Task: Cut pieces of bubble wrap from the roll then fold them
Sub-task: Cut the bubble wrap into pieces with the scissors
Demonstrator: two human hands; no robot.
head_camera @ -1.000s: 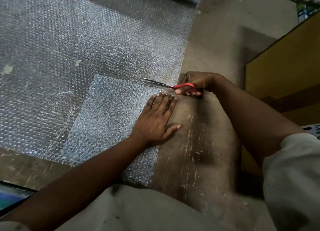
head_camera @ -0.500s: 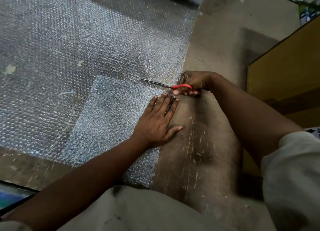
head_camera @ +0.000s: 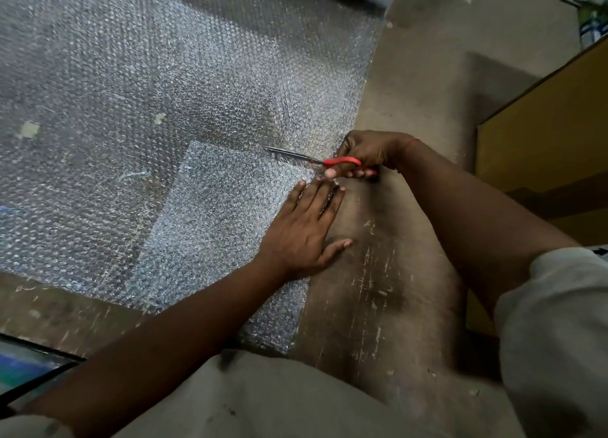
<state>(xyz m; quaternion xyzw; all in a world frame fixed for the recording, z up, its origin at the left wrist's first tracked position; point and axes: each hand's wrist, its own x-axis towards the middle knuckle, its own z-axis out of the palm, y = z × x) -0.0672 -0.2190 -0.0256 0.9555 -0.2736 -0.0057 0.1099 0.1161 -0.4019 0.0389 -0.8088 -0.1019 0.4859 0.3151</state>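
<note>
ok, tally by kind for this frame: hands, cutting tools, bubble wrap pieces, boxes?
Hands: 2, left hand flat on the wrap, right hand gripping the scissors
Red-handled scissors: 1
Bubble wrap: 2, unrolled sheet and folded piece lying on it
Cardboard box: 1
Total: 6

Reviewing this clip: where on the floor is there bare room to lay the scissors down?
Bare worn floor runs between the clear bubble wrap sheet and the brown cardboard box, nearer than the right hand gripping the red-handled scissors. It is crowded where the left hand presses the smaller bubble wrap piece.
</note>
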